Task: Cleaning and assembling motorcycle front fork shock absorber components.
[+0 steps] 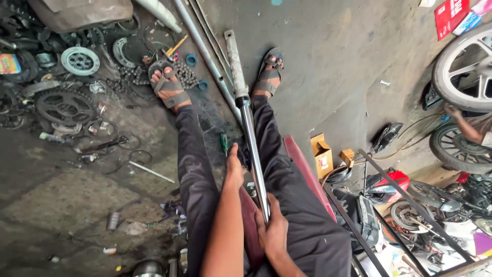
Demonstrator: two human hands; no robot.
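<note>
A seated person is gripping a chrome fork tube (249, 138) lying between the legs, right hand (273, 231) wrapping its near end, left hand (234, 169) reaching beside it, fingers hidden; likely mid-servicing, needing a steady pull toward the sandals (267, 77)

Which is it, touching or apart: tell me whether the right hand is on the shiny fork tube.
Touching. The head view shows the right hand with its fingers wrapped around the near end of the shiny fork tube, no gap visible.
</note>
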